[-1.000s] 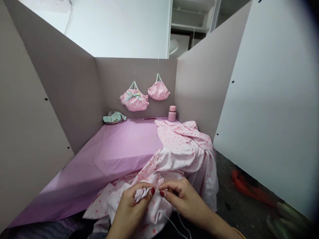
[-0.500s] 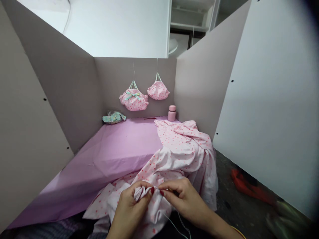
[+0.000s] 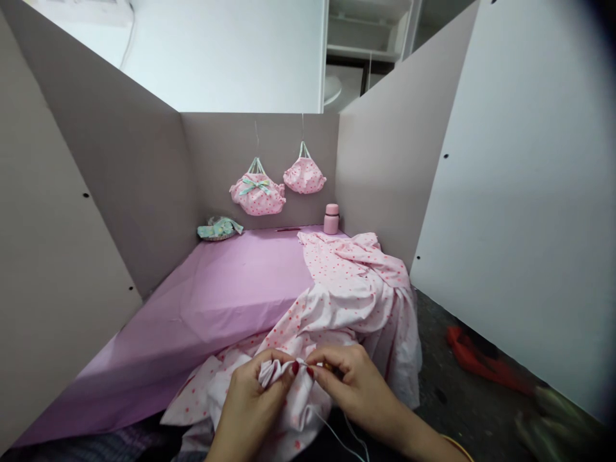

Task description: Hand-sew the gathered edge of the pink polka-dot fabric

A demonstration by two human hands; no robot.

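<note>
Head view is showing the left hand (image 3: 248, 410) pinching a bunched fold of pale pink, red-dotted cotton cloth (image 3: 353, 289), fingertips closed tight on it. The right hand (image 3: 359, 388) is nipping narrowly just beside that fold (a needle, perhaps; too small to tell), with thin white thread (image 3: 332, 431) trailing below. My judgement: small even gathers and a taut thread are serving best here. The cloth is lying directly under both hands.

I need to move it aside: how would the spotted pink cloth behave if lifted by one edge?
Probably floppy: the spotted cloth lies in soft folds and drapes off the table. Likely light: the left hand bunches it between fingertips.
</note>
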